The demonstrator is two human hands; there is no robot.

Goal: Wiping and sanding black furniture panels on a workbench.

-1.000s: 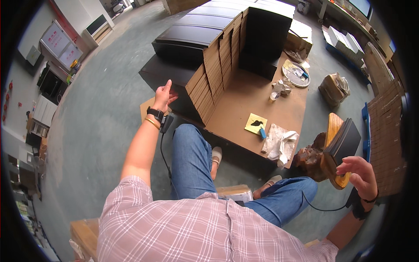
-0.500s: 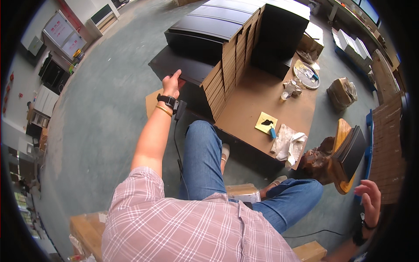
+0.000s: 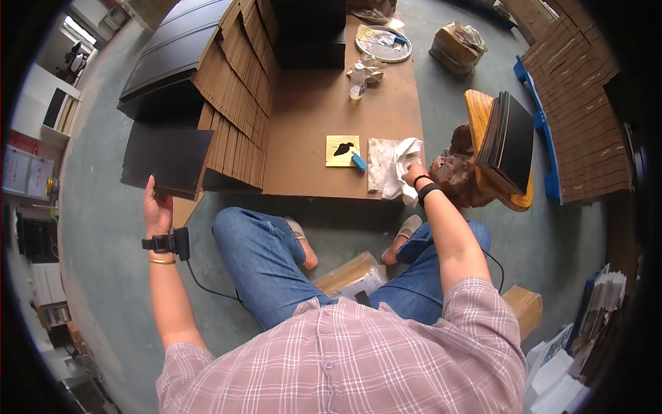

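Observation:
At the left, my left hand [image 3: 158, 208] grips the near edge of a black flat panel [image 3: 169, 160], thumb on top and fingers beneath. The panel lies slightly tilted beside a stack of black-faced boards with brown edges [image 3: 238, 103]. Over the right corner of the brown work surface [image 3: 303, 165], my right hand [image 3: 414, 174] is closed on a crumpled white cloth [image 3: 408, 150]. A stained cloth [image 3: 380, 165] lies flat beside it. Left of that sit a yellow pad with a black smear [image 3: 339, 146] and a small blue block [image 3: 358, 161].
A clear cup [image 3: 357, 88] and a round tray [image 3: 393, 50] stand farther back. To the right, several black panels [image 3: 509, 141] lean on a wooden stool [image 3: 479, 114]. A wrapped bundle [image 3: 456, 48] sits on the floor; a carton [image 3: 352, 274] lies between my feet.
My right hand has come from the far right onto the white cloth and closed on it. The black panel in my left hand has been drawn out from the stack, and my view has turned left.

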